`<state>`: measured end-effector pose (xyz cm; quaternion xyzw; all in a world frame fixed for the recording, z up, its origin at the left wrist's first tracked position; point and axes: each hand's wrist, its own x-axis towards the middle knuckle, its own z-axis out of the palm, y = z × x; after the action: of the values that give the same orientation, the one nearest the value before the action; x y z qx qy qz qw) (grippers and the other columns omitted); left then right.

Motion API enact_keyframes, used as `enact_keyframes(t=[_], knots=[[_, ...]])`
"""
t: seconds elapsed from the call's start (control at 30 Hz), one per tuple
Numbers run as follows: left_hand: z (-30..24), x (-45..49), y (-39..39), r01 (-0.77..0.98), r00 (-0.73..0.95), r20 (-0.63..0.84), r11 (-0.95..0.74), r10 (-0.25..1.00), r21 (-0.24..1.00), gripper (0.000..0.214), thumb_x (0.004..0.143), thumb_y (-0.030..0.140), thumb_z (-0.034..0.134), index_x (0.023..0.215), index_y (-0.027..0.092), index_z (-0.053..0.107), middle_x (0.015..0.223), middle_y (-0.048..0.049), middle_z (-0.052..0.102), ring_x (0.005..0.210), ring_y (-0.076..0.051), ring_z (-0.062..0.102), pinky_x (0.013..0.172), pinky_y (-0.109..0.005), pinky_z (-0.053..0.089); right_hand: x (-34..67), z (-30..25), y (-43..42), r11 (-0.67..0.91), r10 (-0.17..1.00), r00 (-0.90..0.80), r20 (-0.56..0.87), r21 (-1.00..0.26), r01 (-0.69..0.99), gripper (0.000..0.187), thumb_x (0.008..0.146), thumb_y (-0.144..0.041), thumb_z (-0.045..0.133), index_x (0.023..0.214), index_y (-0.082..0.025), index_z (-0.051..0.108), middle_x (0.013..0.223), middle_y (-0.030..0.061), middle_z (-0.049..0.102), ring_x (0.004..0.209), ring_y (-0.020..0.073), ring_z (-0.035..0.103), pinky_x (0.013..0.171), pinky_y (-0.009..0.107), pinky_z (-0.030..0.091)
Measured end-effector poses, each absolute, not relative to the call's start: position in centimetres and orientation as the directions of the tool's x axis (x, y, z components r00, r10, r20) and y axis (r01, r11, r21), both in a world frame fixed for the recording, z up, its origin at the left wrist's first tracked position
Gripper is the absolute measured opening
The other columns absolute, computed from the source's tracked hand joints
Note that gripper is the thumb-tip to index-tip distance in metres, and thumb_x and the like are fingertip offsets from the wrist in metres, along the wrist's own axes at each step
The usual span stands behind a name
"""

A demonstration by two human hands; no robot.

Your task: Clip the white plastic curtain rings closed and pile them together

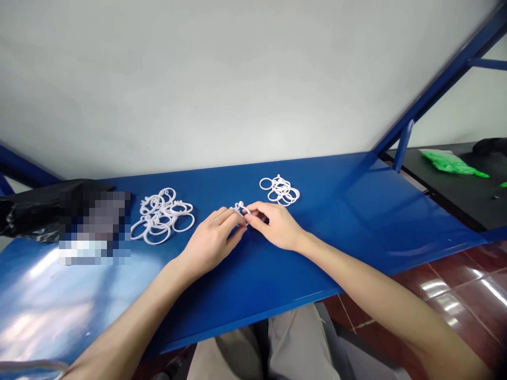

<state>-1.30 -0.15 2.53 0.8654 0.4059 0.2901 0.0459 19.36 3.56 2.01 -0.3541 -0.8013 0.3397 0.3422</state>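
Head view: your left hand and right hand are closely pinching a white ring, apparently adjusting it, needing steadiness next, a pile lying leftward.

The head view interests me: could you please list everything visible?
Table: 1, blue, middle
Left ring pile: 1, white, left
Right ring pile: 1, white, right of centre
Held ring: at least 1, white, centre
Wall: 1, grey, behind
Frame bars: several, blue, both sides
Bundle: 1, black, left
Pixelated patch: 1, grey, by bundle
Side table: 1, black, right
Green items: 2, green, side table
Unclear item: 1, black, right edge
Curved edge: 1, whitish, bottom left
Floor tiles: several, reddish, lower right
Trousers: 1 pair, beige, bottom
Left hand: 1, bare, at held ring
Right hand: 1, bare, at held ring
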Motion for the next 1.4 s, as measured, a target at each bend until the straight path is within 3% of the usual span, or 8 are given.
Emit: enact_keyframes(t=[0.13,0.27,0.43,0.67,1.07,1.23,1.4], knots=[[2.4,-1.2,-0.2,0.681,0.509,0.466,-0.670,0.724,0.296,0.010,0.102,0.024,0.050,0.101,0.022,0.060,0.100,-0.0038,0.070,0.092,-0.018,0.065,0.081,-0.031,0.052,19.4,2.2,3.4,0.512,0.807,-0.497,0.318,-0.796,0.322,0.014,0.100,-0.028,0.057,0.101,-0.021,0.069,0.091,0.0009,0.076,0.078,0.0146,0.069,0.072,0.027,0.053],[2.3,-1.4,-0.2,0.751,0.395,0.508,-0.588,0.765,0.301,0.008,0.101,0.027,0.051,0.103,0.022,0.057,0.105,-0.0050,0.065,0.092,-0.017,0.066,0.077,-0.028,0.053,19.5,2.3,3.5,0.524,0.805,-0.494,0.328,-0.784,0.332,0.015,0.100,-0.026,0.056,0.103,-0.021,0.069,0.091,0.0003,0.075,0.078,0.0134,0.068,0.073,0.026,0.053],[1.6,-1.9,0.3,0.811,0.355,0.431,-0.502,0.830,0.299,0.015,0.100,0.034,0.053,0.107,0.021,0.054,0.108,-0.0063,0.064,0.092,-0.021,0.065,0.075,-0.033,0.053,19.6,2.1,3.8,0.527,0.811,-0.492,0.315,-0.759,0.383,0.018,0.100,-0.029,0.057,0.110,-0.020,0.070,0.097,0.0024,0.075,0.082,0.0146,0.069,0.075,0.028,0.055],[1.1,-2.0,0.8,0.849,0.440,0.305,-0.502,0.845,0.167,0.015,0.100,0.033,0.054,0.096,0.021,0.063,0.100,-0.0066,0.069,0.093,-0.026,0.058,0.081,-0.041,0.047,19.8,1.8,4.3,0.558,0.808,-0.489,0.330,-0.694,0.454,0.017,0.098,-0.026,0.061,0.111,-0.020,0.071,0.096,0.0037,0.076,0.087,0.0178,0.071,0.080,0.032,0.056],[1.6,-2.0,0.8,0.906,0.399,0.424,-0.420,0.813,-0.047,0.023,0.103,0.028,0.044,0.090,0.020,0.060,0.087,-0.0071,0.068,0.086,-0.026,0.059,0.077,-0.039,0.042,19.7,1.6,4.8,0.498,0.854,-0.432,0.290,-0.694,0.519,0.018,0.098,-0.020,0.059,0.110,-0.019,0.072,0.093,0.0032,0.077,0.076,0.0150,0.069,0.072,0.030,0.054],[1.7,-2.6,1.2,0.929,0.345,0.477,-0.365,0.808,-0.054,0.027,0.106,0.030,0.040,0.092,0.019,0.061,0.088,-0.0096,0.067,0.087,-0.027,0.057,0.076,-0.038,0.042,20.0,1.4,5.3,0.490,0.871,-0.337,0.357,-0.679,0.547,0.015,0.096,-0.019,0.061,0.106,-0.019,0.072,0.089,0.0029,0.076,0.075,0.0160,0.069,0.075,0.033,0.056],[1.4,-3.3,1.3,0.952,0.300,0.396,-0.300,0.868,-0.061,0.023,0.102,0.031,0.048,0.101,0.017,0.065,0.094,-0.0121,0.069,0.093,-0.032,0.058,0.079,-0.043,0.042,20.2,1.4,5.4,0.544,0.839,-0.306,0.450,-0.711,0.446,0.017,0.096,-0.023,0.062,0.109,-0.021,0.072,0.091,0.0030,0.076,0.080,0.0161,0.070,0.075,0.032,0.059]])
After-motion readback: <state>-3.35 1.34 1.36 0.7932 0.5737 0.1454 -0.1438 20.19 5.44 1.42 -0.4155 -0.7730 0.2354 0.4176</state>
